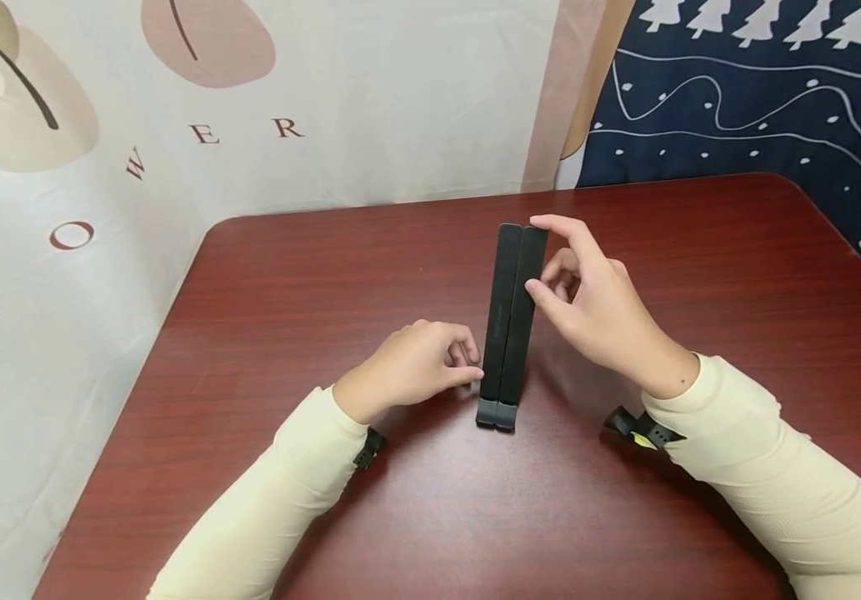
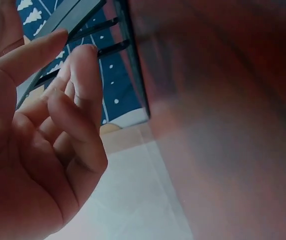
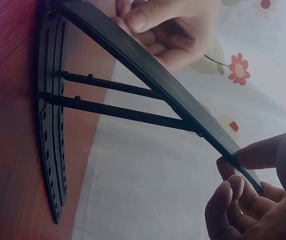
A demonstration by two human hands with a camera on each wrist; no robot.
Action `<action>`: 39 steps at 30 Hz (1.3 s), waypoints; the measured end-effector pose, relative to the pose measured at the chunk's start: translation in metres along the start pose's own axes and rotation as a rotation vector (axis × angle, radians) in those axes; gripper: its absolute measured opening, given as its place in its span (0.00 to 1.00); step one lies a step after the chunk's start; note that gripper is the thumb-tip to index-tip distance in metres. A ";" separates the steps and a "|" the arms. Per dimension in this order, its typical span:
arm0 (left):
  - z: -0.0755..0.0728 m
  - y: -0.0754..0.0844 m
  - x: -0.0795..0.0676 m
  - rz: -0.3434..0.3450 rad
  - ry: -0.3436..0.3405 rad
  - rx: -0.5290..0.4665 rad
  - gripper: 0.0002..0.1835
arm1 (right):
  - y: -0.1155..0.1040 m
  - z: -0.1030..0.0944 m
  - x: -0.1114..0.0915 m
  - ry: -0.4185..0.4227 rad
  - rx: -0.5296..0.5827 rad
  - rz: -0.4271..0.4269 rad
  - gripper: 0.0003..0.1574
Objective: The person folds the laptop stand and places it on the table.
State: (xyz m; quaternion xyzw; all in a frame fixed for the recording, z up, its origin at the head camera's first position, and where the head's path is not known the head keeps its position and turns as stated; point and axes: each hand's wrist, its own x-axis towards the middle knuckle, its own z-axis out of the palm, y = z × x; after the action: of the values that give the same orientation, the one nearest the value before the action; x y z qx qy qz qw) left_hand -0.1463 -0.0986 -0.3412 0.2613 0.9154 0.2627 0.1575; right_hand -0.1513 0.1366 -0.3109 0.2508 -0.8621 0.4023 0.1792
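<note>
A black folding laptop stand [image 1: 508,317] stands on its long slotted base on the table, its two narrow arms side by side and tilted up. Slim struts [image 3: 123,112] join the raised arms to the base in the right wrist view. My right hand [image 1: 595,304] grips the upper end of the right arm, forefinger at the tip and thumb lower on its edge. Beside the lower left edge is my left hand [image 1: 418,362], fingers loosely bent, thumb tip right at the stand. In the left wrist view its thumb and forefinger [image 2: 85,70] overlap the stand, tips apart.
The reddish-brown wooden table [image 1: 310,275] has a rounded far corner on each side. A pale printed cloth [image 1: 400,100] hangs behind and at the left. Dark blue cloth with white trees [image 1: 738,108] hangs at the back right. Black straps [image 1: 648,429] circle the wrists.
</note>
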 end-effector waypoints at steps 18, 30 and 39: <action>0.007 -0.001 0.003 -0.011 -0.009 -0.006 0.04 | -0.003 -0.002 -0.001 0.008 -0.001 0.028 0.41; 0.005 0.001 0.005 -0.040 0.052 0.061 0.04 | -0.002 -0.004 0.000 0.021 0.001 0.054 0.41; -0.003 -0.004 -0.002 0.055 -0.081 0.104 0.08 | 0.000 -0.003 0.001 -0.005 0.039 0.056 0.39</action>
State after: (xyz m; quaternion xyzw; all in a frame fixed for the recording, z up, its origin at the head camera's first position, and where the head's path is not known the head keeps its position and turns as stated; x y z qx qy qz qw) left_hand -0.1472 -0.1041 -0.3410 0.3044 0.9131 0.2084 0.1735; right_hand -0.1514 0.1392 -0.3085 0.2311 -0.8611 0.4233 0.1609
